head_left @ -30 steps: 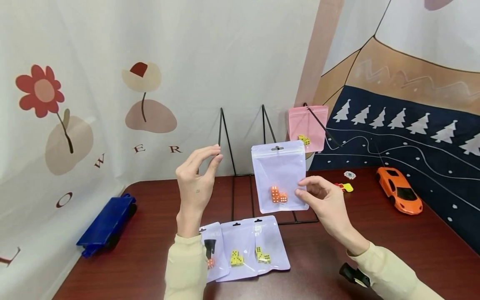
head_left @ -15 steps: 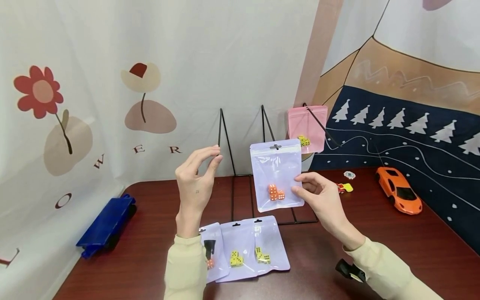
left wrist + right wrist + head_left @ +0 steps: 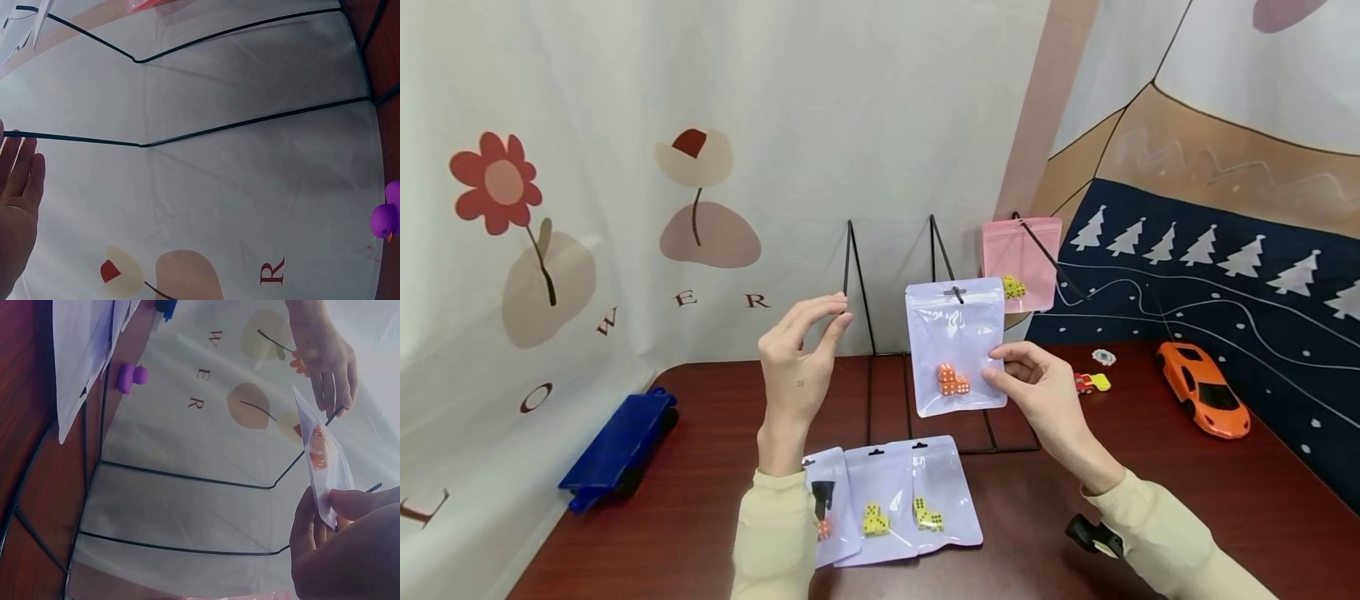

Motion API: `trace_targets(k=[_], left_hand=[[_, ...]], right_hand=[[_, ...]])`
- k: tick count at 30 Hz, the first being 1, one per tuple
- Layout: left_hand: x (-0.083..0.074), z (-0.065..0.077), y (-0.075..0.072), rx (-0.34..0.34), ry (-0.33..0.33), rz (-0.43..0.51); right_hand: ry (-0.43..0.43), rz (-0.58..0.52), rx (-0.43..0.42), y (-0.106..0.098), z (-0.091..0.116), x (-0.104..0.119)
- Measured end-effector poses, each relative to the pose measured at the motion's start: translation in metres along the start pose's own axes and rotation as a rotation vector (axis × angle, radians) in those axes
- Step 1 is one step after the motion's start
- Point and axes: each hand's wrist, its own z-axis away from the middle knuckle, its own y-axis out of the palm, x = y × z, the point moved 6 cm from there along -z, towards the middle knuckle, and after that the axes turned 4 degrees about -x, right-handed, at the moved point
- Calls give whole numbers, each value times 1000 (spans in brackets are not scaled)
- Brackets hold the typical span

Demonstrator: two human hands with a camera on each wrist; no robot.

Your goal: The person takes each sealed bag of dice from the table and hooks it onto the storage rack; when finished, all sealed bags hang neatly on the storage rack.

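My right hand point(image 3: 1047, 400) pinches the lower right edge of a pale lilac zip bag point(image 3: 955, 329) with several orange dice point(image 3: 951, 382) inside. The middle hook point(image 3: 943, 250) of a black wire rack passes through the bag's hang hole, its tip showing in front. In the left wrist view, that hook's end point(image 3: 26, 8) sticks out past the bag's edge point(image 3: 41, 28). My left hand point(image 3: 797, 367) holds the end of the rack's left hook point(image 3: 859, 275) between thumb and fingers. A pink bag point(image 3: 1021, 258) with yellow dice hangs on the right hook point(image 3: 1048, 254).
Three lilac bags point(image 3: 880, 467) of dice lie overlapping on the red-brown table point(image 3: 1022, 533), partly behind the left sleeve. A blue toy point(image 3: 617, 446) stands left. An orange toy car point(image 3: 1204, 390) and a small red-yellow toy point(image 3: 1092, 382) stand right. A purple duck point(image 3: 386, 219) sits by the rack.
My right hand has moved the lilac bag back along the middle hook, so more of the hook's tip shows through the hole. My left hand keeps its grip on the left hook.
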Motion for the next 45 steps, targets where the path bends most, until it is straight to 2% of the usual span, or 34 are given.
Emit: trace_targets(k=[9,26,45], left_hand=[[-1,0,1,-3,15,-11],[-2,1,0,2,19,-11],[-1,1,1,16,23,-14]], right_hand=[[-5,-6,-22,1,-8,-3],[19,-25,-12,6,-18,-8],[6,-12,-65,9,-33,-13]])
